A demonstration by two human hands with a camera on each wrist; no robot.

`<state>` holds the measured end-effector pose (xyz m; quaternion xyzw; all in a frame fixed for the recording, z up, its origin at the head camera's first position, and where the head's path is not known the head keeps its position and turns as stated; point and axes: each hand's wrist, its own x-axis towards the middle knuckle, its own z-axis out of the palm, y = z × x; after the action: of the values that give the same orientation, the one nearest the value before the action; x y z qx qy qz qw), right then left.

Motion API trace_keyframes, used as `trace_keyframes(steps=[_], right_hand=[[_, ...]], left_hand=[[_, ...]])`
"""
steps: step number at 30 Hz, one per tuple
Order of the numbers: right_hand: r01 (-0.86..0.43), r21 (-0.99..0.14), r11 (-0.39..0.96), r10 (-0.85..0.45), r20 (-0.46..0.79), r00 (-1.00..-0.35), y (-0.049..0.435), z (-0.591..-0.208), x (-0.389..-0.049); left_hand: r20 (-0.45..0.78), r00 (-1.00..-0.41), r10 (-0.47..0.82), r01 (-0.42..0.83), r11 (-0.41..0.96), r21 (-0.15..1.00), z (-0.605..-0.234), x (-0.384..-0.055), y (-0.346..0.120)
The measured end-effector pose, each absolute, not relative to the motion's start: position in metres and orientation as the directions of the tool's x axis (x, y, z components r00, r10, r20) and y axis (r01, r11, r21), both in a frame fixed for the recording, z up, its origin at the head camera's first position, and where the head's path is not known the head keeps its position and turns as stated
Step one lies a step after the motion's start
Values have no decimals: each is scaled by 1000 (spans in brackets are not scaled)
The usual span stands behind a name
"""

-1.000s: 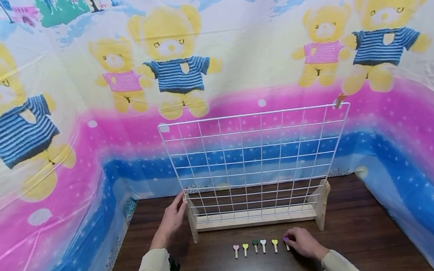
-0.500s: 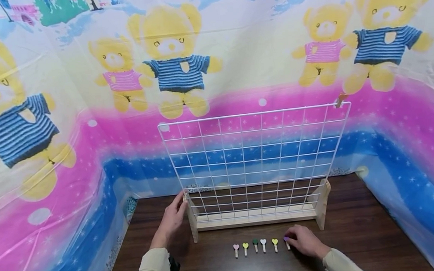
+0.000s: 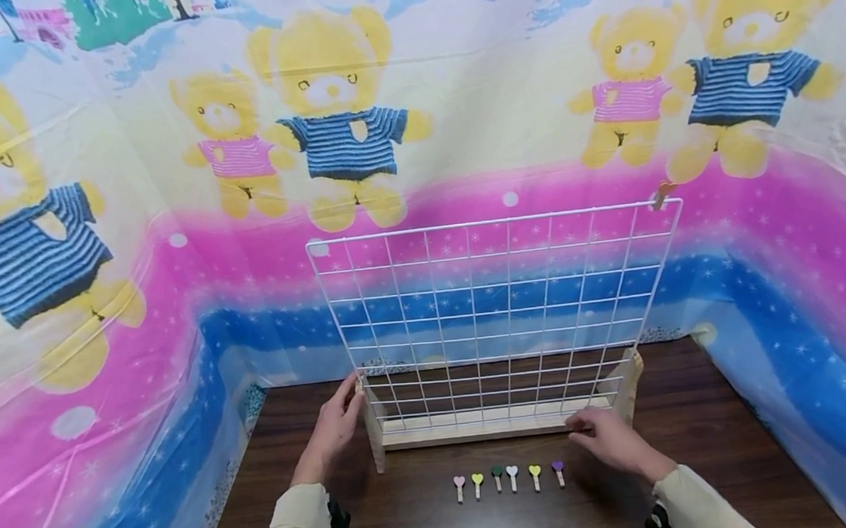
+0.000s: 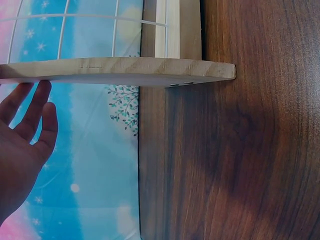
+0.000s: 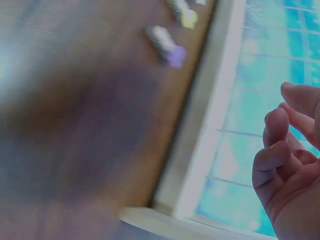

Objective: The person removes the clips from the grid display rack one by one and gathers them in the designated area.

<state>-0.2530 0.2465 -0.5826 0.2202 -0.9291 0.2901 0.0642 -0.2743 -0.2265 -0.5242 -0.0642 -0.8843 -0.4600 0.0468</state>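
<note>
A white wire grid (image 3: pixel 495 312) stands upright in a wooden base (image 3: pixel 498 427) with side panels. My left hand (image 3: pixel 334 427) is at the left panel; in the left wrist view, its fingertips (image 4: pixel 44 87) touch the outer face of that wooden panel (image 4: pixel 120 70). My right hand (image 3: pixel 611 438) hovers in front of the base's right end. Its fingers are loosely bent with nothing between them in the right wrist view. A purple heart clothespin (image 3: pixel 559 474) lies on the table below and left of it.
Left of the purple one, several heart clothespins lie in a row: yellow (image 3: pixel 535 477), white (image 3: pixel 512 477), dark green (image 3: pixel 497 477), another yellow one (image 3: pixel 478 485) and pink (image 3: pixel 460 488). A clothespin with an orange top (image 3: pixel 662 194) is clipped at the grid's top right corner.
My right hand has let go of the purple clothespin, which stays on the table, and has moved up and right toward the base. My left hand has not moved.
</note>
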Motion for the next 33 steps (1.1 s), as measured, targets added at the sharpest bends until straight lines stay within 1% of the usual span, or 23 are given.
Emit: trace_keyframes(steps=[4, 8, 11, 19, 27, 30, 33], right_hand=[[-435, -481, 761, -343, 272, -899, 251, -549, -252], [-423, -479, 769, -321, 283, -904, 257, -513, -250], [-444, -471, 762, -323, 317, -891, 262, -487, -249], [-540, -369, 756, -318, 514, -797, 272, -418, -246], [-564, -365, 741, -192, 689, -699, 280, -363, -246], [-554, -382, 740, -141, 717, -683, 283, -348, -246], [-533, -418, 736, -83, 726, -683, 285, -335, -245]], left_hand=[[129, -989, 69, 145, 567, 811, -524, -274, -226], [132, -989, 71, 148, 569, 809, -525, -275, -227], [137, -988, 72, 153, 569, 808, -525, -275, -227], [134, -989, 64, 147, 564, 813, -525, -276, -227], [134, -989, 65, 147, 577, 804, -525, -275, -227], [136, -989, 63, 147, 579, 802, -524, -275, -227], [137, -989, 62, 148, 579, 802, -524, -275, -226]])
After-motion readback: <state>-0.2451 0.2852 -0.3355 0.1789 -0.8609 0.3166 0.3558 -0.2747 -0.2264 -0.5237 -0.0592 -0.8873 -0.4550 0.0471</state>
